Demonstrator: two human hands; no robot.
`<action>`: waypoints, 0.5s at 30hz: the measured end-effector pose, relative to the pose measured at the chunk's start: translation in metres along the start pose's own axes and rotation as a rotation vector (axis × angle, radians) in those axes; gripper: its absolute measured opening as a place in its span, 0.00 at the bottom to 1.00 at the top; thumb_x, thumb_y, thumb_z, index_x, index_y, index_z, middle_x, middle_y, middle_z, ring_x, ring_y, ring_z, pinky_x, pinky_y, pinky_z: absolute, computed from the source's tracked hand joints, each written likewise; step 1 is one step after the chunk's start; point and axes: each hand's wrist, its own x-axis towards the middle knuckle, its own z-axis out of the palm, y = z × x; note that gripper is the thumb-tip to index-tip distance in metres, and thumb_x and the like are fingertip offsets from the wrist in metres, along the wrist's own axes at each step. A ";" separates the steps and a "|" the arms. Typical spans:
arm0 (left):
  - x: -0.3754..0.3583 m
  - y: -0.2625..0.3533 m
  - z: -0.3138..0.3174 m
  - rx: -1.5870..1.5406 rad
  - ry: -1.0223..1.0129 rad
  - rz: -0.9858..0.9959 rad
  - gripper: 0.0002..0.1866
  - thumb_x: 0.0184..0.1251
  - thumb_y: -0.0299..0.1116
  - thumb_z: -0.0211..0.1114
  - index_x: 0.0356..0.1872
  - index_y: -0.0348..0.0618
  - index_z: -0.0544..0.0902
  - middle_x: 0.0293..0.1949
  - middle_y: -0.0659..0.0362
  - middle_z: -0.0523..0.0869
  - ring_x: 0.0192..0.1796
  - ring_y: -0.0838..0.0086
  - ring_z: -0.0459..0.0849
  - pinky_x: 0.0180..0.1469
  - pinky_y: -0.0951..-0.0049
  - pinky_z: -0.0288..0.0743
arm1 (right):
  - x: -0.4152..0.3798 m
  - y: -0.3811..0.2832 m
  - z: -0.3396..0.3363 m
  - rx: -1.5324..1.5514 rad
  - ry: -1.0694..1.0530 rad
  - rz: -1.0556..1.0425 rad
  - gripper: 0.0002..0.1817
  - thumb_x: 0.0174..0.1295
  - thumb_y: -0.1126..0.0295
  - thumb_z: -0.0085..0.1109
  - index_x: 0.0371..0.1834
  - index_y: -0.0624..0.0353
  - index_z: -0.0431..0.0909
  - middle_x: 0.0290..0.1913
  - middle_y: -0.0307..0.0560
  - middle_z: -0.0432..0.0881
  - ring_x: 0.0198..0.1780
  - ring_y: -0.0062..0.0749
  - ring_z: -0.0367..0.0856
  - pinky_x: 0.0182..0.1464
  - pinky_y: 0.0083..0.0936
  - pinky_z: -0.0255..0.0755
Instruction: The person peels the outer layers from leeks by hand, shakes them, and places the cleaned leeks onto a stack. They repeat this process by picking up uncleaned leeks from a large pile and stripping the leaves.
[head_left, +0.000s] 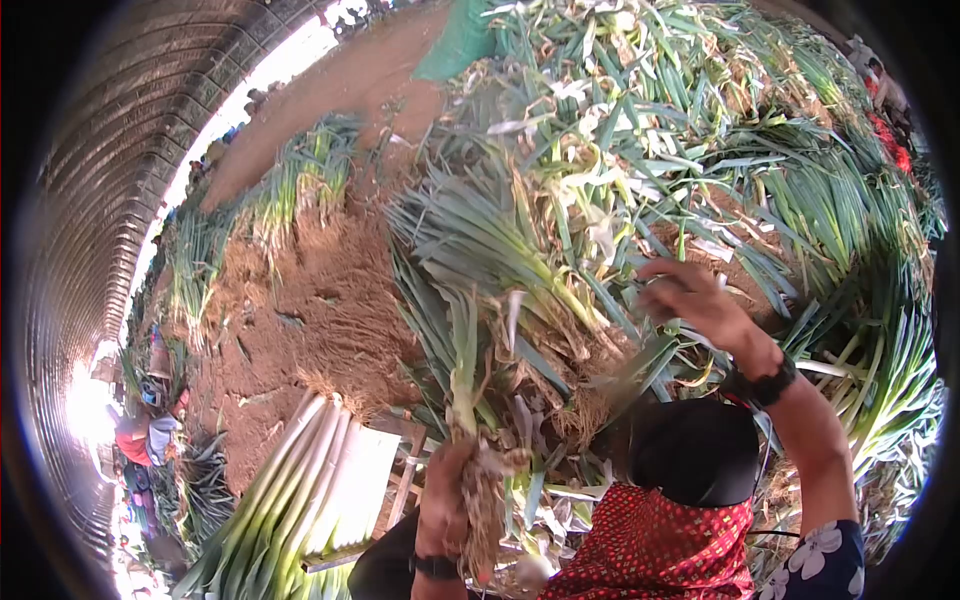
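My left hand [445, 492], low in the middle of the head view, is closed around the base of a leek [464, 375] whose green top points up and away. Dry roots and husk hang below that grip. My right hand [695, 302] is raised to the right, its slightly blurred fingers bent and apart, with no held thing visible. Beneath it lie loose leaves and a blurred green leaf [648, 375]. Just beyond the left hand rests a pile of untrimmed leeks [480, 225]. Several cleaned leeks [300, 465] with white stems lie to its left.
A white board [365, 475] is under the cleaned leeks. Heaped leek leaves [610, 90] fill the back and right. More leek bundles [300, 185] stand on the brown soil [290, 350]. Red patterned cloth [655, 550] and a black rounded shape [695, 452] are close below.
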 end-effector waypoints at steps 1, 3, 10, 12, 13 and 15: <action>-0.004 0.030 -0.004 0.010 0.004 0.017 0.25 0.57 0.34 0.68 0.55 0.32 0.76 0.44 0.49 0.84 0.44 0.64 0.84 0.47 0.67 0.78 | 0.011 -0.014 0.016 -0.004 -0.124 -0.026 0.19 0.74 0.60 0.46 0.59 0.62 0.73 0.44 0.48 0.84 0.45 0.28 0.83 0.49 0.26 0.80; -0.011 0.083 -0.008 -0.878 0.099 -0.753 0.27 0.61 0.39 0.67 0.56 0.30 0.75 0.45 0.51 0.84 0.43 0.69 0.83 0.46 0.72 0.78 | 0.034 -0.022 0.051 -0.073 -0.352 -0.122 0.22 0.75 0.54 0.46 0.58 0.62 0.74 0.45 0.48 0.84 0.48 0.31 0.83 0.50 0.27 0.80; -0.049 0.096 0.012 -0.423 0.049 -0.349 0.26 0.62 0.30 0.65 0.61 0.35 0.71 0.46 0.59 0.82 0.45 0.77 0.79 0.49 0.76 0.73 | 0.028 -0.050 0.152 0.275 -0.274 -0.028 0.24 0.69 0.51 0.57 0.53 0.63 0.74 0.45 0.46 0.80 0.47 0.34 0.81 0.50 0.37 0.79; -0.043 0.100 0.022 -0.091 -0.001 -0.308 0.27 0.64 0.25 0.61 0.65 0.39 0.69 0.50 0.61 0.82 0.49 0.76 0.79 0.52 0.77 0.73 | 0.033 -0.062 0.157 0.624 -0.231 0.025 0.22 0.66 0.56 0.62 0.53 0.62 0.74 0.45 0.45 0.80 0.47 0.34 0.81 0.50 0.38 0.79; -0.038 0.099 0.023 -0.094 -0.002 -0.307 0.27 0.64 0.25 0.61 0.65 0.39 0.69 0.50 0.61 0.82 0.49 0.76 0.79 0.52 0.77 0.73 | 0.034 -0.068 0.157 0.982 -0.191 0.082 0.22 0.62 0.61 0.67 0.53 0.62 0.74 0.45 0.44 0.80 0.47 0.34 0.81 0.50 0.38 0.80; -0.024 0.077 0.028 -0.210 -0.177 -0.325 0.26 0.66 0.24 0.59 0.66 0.38 0.67 0.52 0.60 0.80 0.50 0.74 0.79 0.52 0.76 0.73 | 0.025 -0.074 0.148 1.058 -0.167 0.129 0.23 0.56 0.69 0.73 0.53 0.61 0.76 0.43 0.44 0.81 0.46 0.33 0.81 0.49 0.38 0.80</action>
